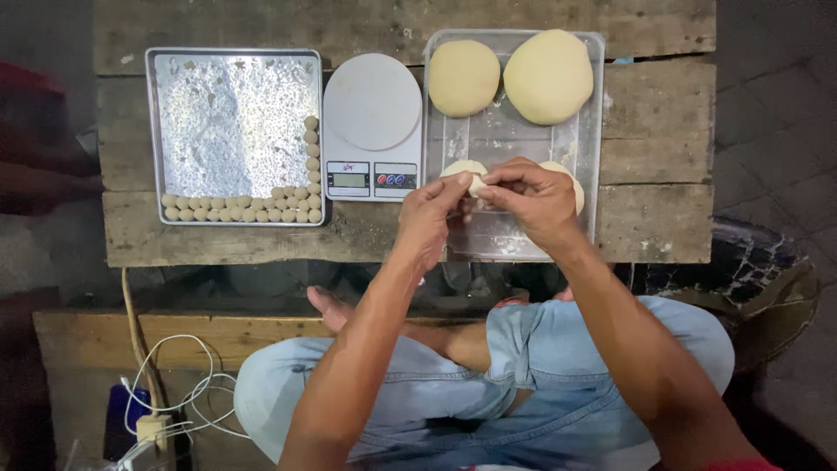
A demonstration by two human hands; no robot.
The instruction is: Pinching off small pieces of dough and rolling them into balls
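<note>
Both hands meet over the near part of a clear plastic tray [589,105] on the right of the wooden desk [654,218]. The left hand [429,218] and the right hand [532,201] are pressed together, fingertips pinching a small piece of pale dough [476,184] between them. Just behind the fingers lies a flattened dough lump [462,167], and another one [575,187] shows past the right hand's knuckles, close to the tray's right wall. At the far end of the tray sit two big dough rounds, the smaller [463,77] on the left and the larger [548,76] on the right, nearly touching; the larger one crowds the far right corner. The middle of the tray between rounds and hands is bare.

Left of the tray, touching or nearly so, stands a white kitchen scale [372,122]. Left again is a metal tray [174,113] whose near edge and right edge are lined with rows of small dough balls [240,211]; the rest of its floor is open. Both trays stop short of the desk's near edge, leaving a strip of bare wood. The person sits cross-legged, jeans-clad knees [558,349] just under that edge. White cables [174,392] lie on a lower plank at near left.
</note>
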